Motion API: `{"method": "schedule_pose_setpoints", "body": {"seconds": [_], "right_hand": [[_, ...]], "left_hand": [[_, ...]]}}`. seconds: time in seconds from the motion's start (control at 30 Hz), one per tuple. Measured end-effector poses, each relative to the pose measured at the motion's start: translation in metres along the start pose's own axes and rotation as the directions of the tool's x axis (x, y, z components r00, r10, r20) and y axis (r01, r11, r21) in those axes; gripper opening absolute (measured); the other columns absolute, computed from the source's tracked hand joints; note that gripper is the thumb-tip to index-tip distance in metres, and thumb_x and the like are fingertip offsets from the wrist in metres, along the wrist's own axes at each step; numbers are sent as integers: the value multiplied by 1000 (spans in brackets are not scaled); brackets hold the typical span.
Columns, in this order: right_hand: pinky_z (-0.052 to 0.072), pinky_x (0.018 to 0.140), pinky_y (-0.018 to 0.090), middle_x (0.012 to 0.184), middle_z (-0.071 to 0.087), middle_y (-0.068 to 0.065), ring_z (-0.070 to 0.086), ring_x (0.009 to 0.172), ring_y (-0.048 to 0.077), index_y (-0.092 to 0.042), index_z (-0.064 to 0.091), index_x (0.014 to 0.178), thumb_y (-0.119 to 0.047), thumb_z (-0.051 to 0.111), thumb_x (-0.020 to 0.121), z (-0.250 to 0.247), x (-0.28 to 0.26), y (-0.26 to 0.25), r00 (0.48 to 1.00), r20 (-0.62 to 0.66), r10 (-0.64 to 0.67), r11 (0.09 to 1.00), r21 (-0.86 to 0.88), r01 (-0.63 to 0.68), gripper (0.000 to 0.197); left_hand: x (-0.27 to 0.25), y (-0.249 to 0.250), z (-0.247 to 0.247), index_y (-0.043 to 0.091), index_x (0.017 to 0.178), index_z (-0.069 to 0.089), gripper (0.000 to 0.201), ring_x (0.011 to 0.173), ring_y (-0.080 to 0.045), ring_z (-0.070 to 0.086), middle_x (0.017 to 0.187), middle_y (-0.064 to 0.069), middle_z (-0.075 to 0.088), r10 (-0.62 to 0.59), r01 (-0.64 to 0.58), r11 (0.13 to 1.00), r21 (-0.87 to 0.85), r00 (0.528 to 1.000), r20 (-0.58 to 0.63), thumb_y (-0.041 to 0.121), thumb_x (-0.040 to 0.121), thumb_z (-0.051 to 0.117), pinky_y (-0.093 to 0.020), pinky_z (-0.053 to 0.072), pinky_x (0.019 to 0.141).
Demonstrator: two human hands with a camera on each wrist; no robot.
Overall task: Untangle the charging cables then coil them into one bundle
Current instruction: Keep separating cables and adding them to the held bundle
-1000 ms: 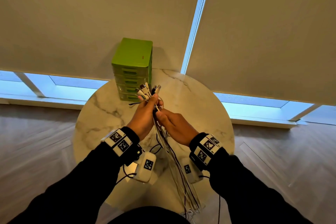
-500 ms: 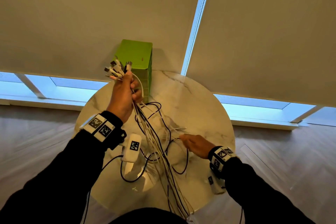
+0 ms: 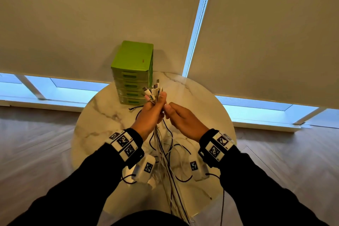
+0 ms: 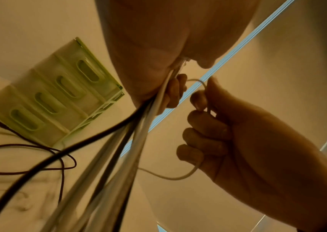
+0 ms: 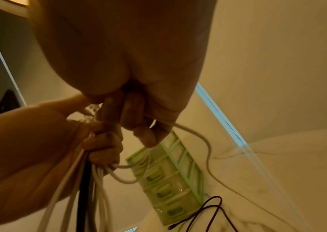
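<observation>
Since half a second earlier, both hands had come back together above the middle of the round marble table [image 3: 102,115]; the left hand [image 3: 149,113] had dropped from beside the green drawer unit [image 3: 133,73], and the right hand [image 3: 185,122] had risen from the tabletop to meet it. Much stayed hard to read: the charging cables [image 3: 165,161] ran off the frame at 6 o'clock, and both wrist views were blurred. The left hand was clenched around the gathered cables (white and black strands), their plugs [image 3: 153,91] fanning out toward 12 o'clock. The right hand, fingers curled, pinched one thin white cable [image 4: 178,178] just at 3 o'clock of the bunch. A loose black cable [image 5: 208,210] lay on the table near the drawer unit.
</observation>
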State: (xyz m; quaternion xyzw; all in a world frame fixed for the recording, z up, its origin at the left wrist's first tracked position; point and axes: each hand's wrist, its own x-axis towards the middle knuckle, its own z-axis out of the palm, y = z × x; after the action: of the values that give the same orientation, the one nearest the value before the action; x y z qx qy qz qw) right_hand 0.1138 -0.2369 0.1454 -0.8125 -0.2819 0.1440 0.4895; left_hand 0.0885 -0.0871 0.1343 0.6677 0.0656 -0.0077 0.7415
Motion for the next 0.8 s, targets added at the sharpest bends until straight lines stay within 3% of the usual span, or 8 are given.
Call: {"method": "schedule_pose_setpoints", "body": {"seconds": [0.1,0.23,0.37,0.47,0.53,0.63,0.7,0.8], "right_hand": [[42,64,22,74,56,-12,45,60,3,-21,57,91,-36,35,108,-1,-1,1,992,127,-14,999,49,8,32],[45,66,25,65,53,-11,49,61,10,-14,60,89,-41,35,107,-19,-13,21,973,214,83,993,-98,-63,41],[49,79,37,67,55,-9,56,69,16,-23,58,86,-49,33,105,-43,-31,67,966,111,233,885,-435,-163,41],[52,86,46,77,64,-4,63,79,20,-25,60,99,-48,35,105,-59,-45,83,952,-23,306,818,-504,-275,34],[53,88,42,90,68,-3,65,87,19,-27,56,118,-37,44,105,-63,-55,79,961,-31,275,862,-434,-261,21],[50,80,27,90,67,-1,64,83,13,-30,45,134,-35,51,103,-63,-73,58,975,21,223,932,-299,-207,32],[48,77,21,94,66,-3,61,82,4,-26,49,129,-38,46,104,-63,-89,50,977,21,210,943,-268,-197,28],[43,81,20,97,61,-8,55,87,1,-17,60,106,-30,42,107,-72,-118,50,990,-57,133,948,-284,-143,22]], "left_hand": [[2,3,0,12,77,54,45,55,-14,46,60,-5,46,18,-18,998,54,1000,7,49,102,49,-24,40,54],[8,4,-5,19,77,44,34,49,-10,28,57,3,28,58,-55,998,33,993,-98,40,104,50,-25,28,49],[9,0,-6,27,73,47,33,53,-8,30,53,15,34,103,-91,992,86,983,-148,44,100,56,-30,28,55],[9,1,14,29,70,44,34,49,-4,33,47,17,36,117,-107,987,118,989,-88,38,101,55,-28,29,56],[8,2,34,27,71,42,35,49,-4,30,49,15,33,127,-125,989,84,992,-19,34,103,53,-26,30,55],[7,4,67,22,74,41,34,50,-7,26,56,10,28,135,-143,988,65,985,106,34,104,51,-20,30,51],[7,6,88,22,73,42,34,49,-7,27,56,8,28,141,-152,987,57,975,170,33,104,51,-21,29,50],[9,10,117,24,70,40,37,51,-10,25,56,9,28,142,-156,987,30,951,273,34,104,51,-25,26,50]]}}
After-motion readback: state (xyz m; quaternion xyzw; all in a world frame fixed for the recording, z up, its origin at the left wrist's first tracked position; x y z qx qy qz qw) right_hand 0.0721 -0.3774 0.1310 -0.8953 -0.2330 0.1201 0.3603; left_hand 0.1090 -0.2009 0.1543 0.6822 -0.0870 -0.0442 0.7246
